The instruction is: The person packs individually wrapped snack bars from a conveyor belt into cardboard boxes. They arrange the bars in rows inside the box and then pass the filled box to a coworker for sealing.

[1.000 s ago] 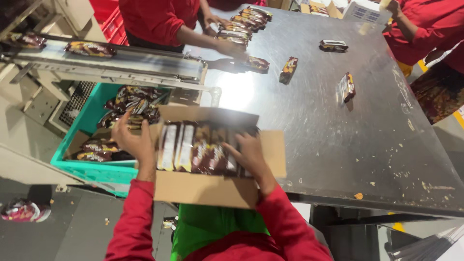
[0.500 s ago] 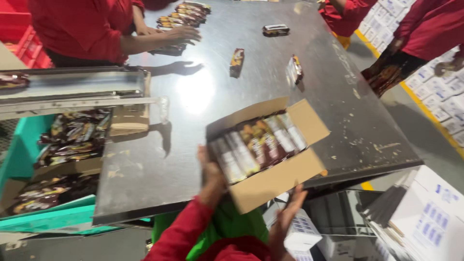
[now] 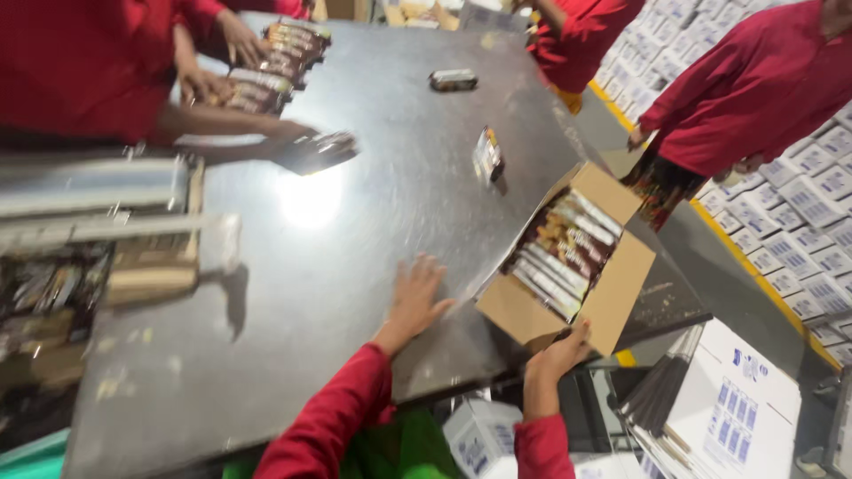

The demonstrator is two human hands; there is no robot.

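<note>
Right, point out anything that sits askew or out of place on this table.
The open cardboard box of wrapped bars sits skewed at the table edge, its near corner overhanging, with the right hand under it and the left hand flat on the table. Two single bars lie stray mid-table, apart from the stacked ones.

Loose wrapped bars (image 3: 486,155) on the dark table (image 3: 373,231); white cartons (image 3: 803,204) stacked beyond.

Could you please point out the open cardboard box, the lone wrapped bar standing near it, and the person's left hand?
open cardboard box (image 3: 612,293): head view, on its bare right flap.
lone wrapped bar (image 3: 487,154): head view, on the wrapper's middle.
left hand (image 3: 419,297): head view, on the back of the hand, flat on the table.
</note>
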